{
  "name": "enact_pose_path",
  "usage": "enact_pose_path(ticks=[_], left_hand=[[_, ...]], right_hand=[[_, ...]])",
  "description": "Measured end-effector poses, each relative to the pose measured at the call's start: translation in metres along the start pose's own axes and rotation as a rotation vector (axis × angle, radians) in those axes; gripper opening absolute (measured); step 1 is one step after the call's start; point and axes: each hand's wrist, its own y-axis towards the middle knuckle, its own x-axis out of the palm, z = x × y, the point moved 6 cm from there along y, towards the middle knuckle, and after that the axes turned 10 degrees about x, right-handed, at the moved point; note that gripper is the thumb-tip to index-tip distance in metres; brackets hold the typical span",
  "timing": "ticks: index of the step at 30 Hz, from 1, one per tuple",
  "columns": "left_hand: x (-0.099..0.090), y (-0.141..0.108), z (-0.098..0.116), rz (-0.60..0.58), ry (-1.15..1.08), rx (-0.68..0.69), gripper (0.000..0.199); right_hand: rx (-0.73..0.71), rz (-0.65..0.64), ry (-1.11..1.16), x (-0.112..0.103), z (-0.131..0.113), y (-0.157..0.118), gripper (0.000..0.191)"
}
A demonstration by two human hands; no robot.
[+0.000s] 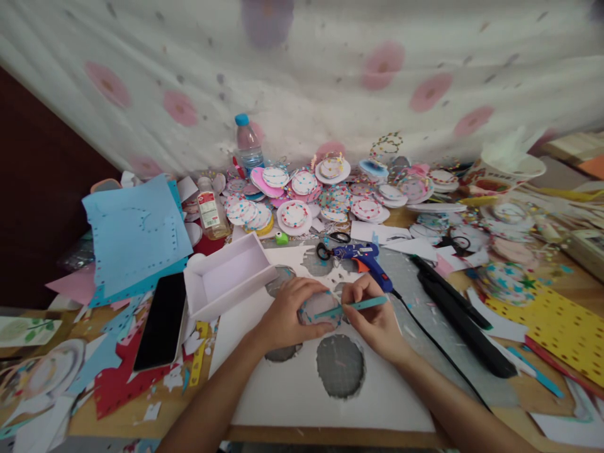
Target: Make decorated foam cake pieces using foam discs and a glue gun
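Observation:
My left hand point(295, 313) lies over a white sheet with round holes point(292, 396), thumb and fingers curved round the edge of a small round pale disc point(314, 303) with a dotted rim. My right hand point(372, 321) pinches a slim teal pen-like stick point(365, 304). The stick slants across the disc, its left end over the disc's face; its exact kind is too blurred to tell. A blue glue gun point(361, 253) rests just beyond my right hand. An open white box point(231, 277) stands left of my left hand.
Decorated paper discs point(295, 216) pile along the back, near a water bottle point(248, 146) and a glue bottle point(211, 211). A phone point(160, 321) and blue sheets point(136, 236) lie left. At right are a black flat-iron-like tool point(457, 314), yellow dotted paper point(557, 327) and a paper bowl point(503, 170).

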Motion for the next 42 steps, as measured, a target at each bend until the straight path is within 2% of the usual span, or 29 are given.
enact_pose_path(ticks=[11,21,26,30,33,37,40,42], left_hand=[[0.0,-0.001,0.0,-0.001,-0.016,0.012,0.055],[0.0,0.0,0.001,-0.014,0.005,0.012,0.052],[-0.001,-0.002,0.0,-0.023,0.006,-0.003,0.063],[0.001,-0.004,-0.002,-0.026,0.008,0.006,0.076],[-0.002,-0.006,0.005,0.007,0.004,0.027,0.075],[-0.018,-0.014,0.027,0.047,0.084,0.022,0.058],[-0.043,-0.031,0.039,0.104,0.269,-0.013,0.05],[-0.064,-0.05,0.036,0.175,0.45,-0.088,0.047]], right_hand=[[0.057,-0.008,0.066,0.001,0.001,0.002,0.023],[0.104,0.171,0.192,-0.017,0.012,0.006,0.024],[0.157,0.209,0.403,-0.023,0.013,0.011,0.022],[0.189,0.195,0.49,-0.022,0.012,0.013,0.02],[0.188,0.161,0.507,-0.021,0.014,0.013,0.019],[0.157,0.094,0.456,-0.018,0.018,0.01,0.016],[0.154,0.067,0.438,-0.019,0.022,0.006,0.013],[0.165,0.069,0.455,-0.02,0.024,0.005,0.012]])
